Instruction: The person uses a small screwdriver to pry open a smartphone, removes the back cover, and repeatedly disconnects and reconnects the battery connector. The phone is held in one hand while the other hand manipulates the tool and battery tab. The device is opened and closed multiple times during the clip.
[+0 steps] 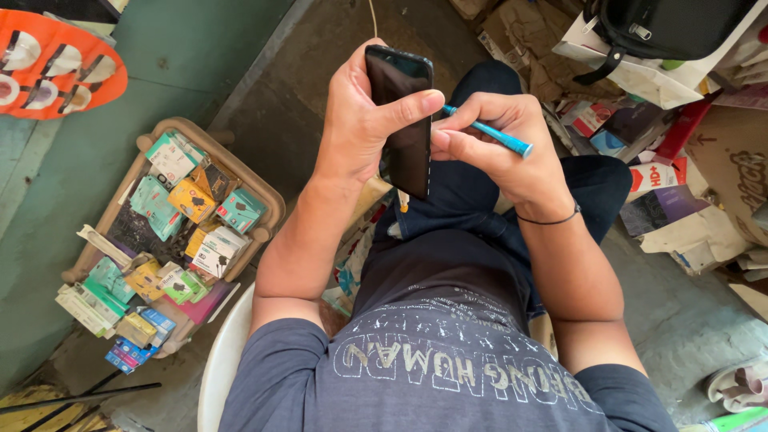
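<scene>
Above the lap, the left hand [360, 120] is clamped around a dark phone [402, 120], held upright on its long axis with the screen side toward the camera's right. The thumb crosses the front face; the remaining fingers wrap the back. The right hand [500, 144] is closed around a blue tool [494, 134], pen-style, with its tip directed at the phone's right edge. The exact contact point is hidden behind the thumb and fingers, so whether the tip touches the edge cannot be told.

Risk assessment:

1. Tool slip. The tip bears on a narrow edge close to the left thumb. A sideways skid would likely drive the tip into the thumb or scratch the screen.
2. Excess leverage. Prying with too much force at one point could crack the glass or bend the frame.
3. Drop. The phone is supported by one hand only, above the knees and the concrete floor [296, 72]. A jolt from the tool could loosen that grip.
4. Lost parts. Any small piece released at the edge would probably fall among the clutter below and be hard to recover.

To the person's left, a tray [268, 192] of small coloured boxes [192, 200] stands on the floor, well apart from both hands. To the right lie cardboard and packaging [688, 232].
</scene>
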A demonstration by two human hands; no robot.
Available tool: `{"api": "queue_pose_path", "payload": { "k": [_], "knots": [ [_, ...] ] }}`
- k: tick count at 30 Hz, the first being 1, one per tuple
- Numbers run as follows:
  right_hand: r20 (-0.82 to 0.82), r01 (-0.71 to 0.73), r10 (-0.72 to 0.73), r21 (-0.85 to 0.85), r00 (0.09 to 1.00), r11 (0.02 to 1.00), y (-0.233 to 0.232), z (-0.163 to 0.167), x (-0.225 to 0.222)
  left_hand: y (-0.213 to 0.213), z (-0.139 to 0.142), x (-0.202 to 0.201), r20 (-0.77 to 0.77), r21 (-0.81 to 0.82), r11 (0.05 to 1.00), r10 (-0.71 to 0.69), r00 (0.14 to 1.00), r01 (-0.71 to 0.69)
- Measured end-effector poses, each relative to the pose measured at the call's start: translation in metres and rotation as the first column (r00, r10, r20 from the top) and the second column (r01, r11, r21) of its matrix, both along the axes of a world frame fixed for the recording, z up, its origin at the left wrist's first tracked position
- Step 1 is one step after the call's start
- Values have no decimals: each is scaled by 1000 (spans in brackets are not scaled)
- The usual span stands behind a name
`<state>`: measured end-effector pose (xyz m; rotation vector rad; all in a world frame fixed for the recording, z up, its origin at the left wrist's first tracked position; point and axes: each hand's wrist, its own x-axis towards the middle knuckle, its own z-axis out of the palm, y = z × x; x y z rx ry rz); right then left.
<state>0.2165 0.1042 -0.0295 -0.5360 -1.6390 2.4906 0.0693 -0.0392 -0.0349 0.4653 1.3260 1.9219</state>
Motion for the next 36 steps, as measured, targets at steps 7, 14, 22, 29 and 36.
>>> {"api": "queue_pose_path", "payload": {
  "k": [7, 14, 22, 29, 36],
  "knots": [
    [-7, -9, 10, 29, 1000, 1000, 0, 0, -1, 0, 0, -1, -5, 7, 1000, -8, 1000, 8],
    [-11, 6, -6, 17, 1000, 1000, 0, -2, -1, 0, -1, 0, 10, 19, 1000, -2, 1000, 2],
    [-20, 45, -46, -57, 999, 997, -6, -7, 1, 1, -2, 0, 16, 41, 999, 7, 1000, -8],
    [-26, 139, -137, 235, 990, 962, -17, -15, 4, 6, -6, 3, -2, 38, 999, 29, 1000, -28],
    [-49, 222, -218, 335, 975, 916, -23, -24, 3, 10, -12, 6, -25, 10, 999, 52, 998, -52]
  ]
}}
